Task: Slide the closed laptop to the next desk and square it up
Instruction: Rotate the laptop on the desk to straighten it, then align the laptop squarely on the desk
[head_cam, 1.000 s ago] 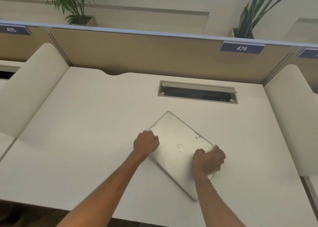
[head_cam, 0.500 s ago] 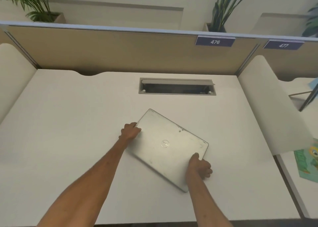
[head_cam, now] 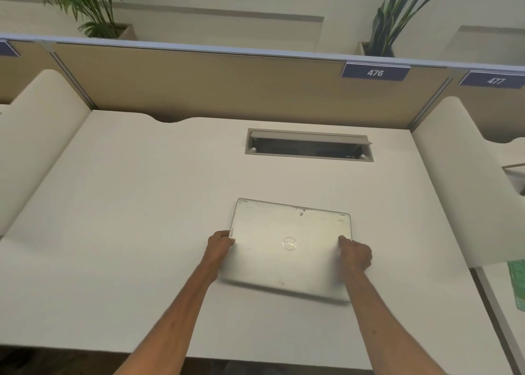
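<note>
A closed silver laptop (head_cam: 287,249) with a round logo lies flat on the white desk (head_cam: 127,232), a little right of centre, nearly parallel to the front edge with its right side slightly nearer me. My left hand (head_cam: 218,245) grips its left edge, fingers curled round the side. My right hand (head_cam: 355,254) grips its right edge the same way. Both forearms reach in from the bottom.
An open cable tray (head_cam: 309,146) is set into the desk behind the laptop. Cream side dividers (head_cam: 454,181) flank the desk; a tan back panel carries label 476 (head_cam: 375,72). The desk to the right, labelled 477 (head_cam: 495,80), holds a green sheet (head_cam: 517,283).
The laptop has turned from a diagonal to nearly square with the desk. Both hands shifted from its corners to its left and right edges.
</note>
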Available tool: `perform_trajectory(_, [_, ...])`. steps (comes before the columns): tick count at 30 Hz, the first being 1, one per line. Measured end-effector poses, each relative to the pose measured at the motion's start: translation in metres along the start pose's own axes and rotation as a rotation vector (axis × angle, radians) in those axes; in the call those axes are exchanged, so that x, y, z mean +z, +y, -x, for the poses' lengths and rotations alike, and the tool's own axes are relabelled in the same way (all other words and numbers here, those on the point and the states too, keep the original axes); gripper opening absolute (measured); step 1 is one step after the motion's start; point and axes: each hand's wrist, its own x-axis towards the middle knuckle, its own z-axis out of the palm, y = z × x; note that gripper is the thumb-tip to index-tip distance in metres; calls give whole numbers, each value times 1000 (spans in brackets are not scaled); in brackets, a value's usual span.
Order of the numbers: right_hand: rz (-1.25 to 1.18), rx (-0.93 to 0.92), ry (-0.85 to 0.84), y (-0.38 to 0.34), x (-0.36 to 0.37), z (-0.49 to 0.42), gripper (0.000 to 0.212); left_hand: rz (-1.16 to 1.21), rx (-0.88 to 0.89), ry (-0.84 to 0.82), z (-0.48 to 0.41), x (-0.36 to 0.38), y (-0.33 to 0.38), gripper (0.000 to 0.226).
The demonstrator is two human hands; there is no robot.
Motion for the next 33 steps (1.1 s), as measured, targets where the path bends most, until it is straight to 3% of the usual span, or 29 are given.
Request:
perform_trajectory(5, [103,-91,-14,-8,-5,-13,26,58,-16,-32,3,5,-10,36])
perform_trajectory(8, [138,-162,-18,-10,-7,-15,31,93,-21,-33,7,9,-10,36])
perform_trajectory(15, [190,-171,-92,-13,-10,-24,43,68,-50,-54,11,4,-5,44])
perform_trajectory(23, [215,-149,-122,-17,-12,-30,39,-37,-14,-70,2,-1,3,44])
perform_trajectory(33, [261,-175,-151,-18,-18,-35,30,44,62,-39,14,9,13,56])
